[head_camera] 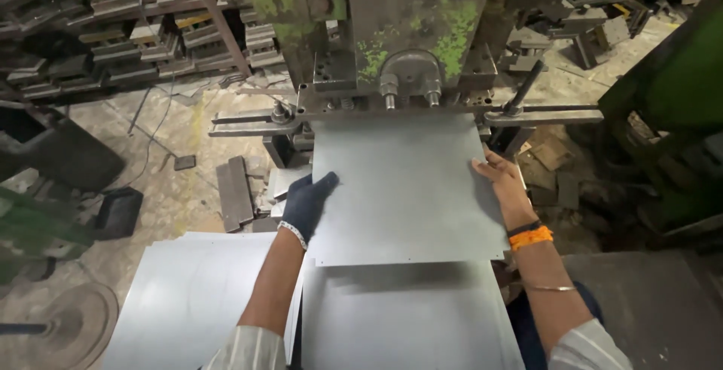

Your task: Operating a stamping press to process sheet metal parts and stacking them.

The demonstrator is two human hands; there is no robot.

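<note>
A flat grey metal sheet point(407, 189) lies in front of me with its far edge under the green press machine point(407, 31). My left hand point(309, 203), in a dark glove, grips the sheet's left edge. My right hand point(503, 182), bare with an orange band at the wrist, holds the sheet's right edge. The sheet rests above another metal sheet point(407, 317) nearer to me.
A stack of metal sheets point(188, 295) lies at my lower left. Racks of dark metal parts point(113, 31) fill the back left. Loose metal blocks point(235, 193) lie on the floor. A green machine frame point(678, 91) stands at right.
</note>
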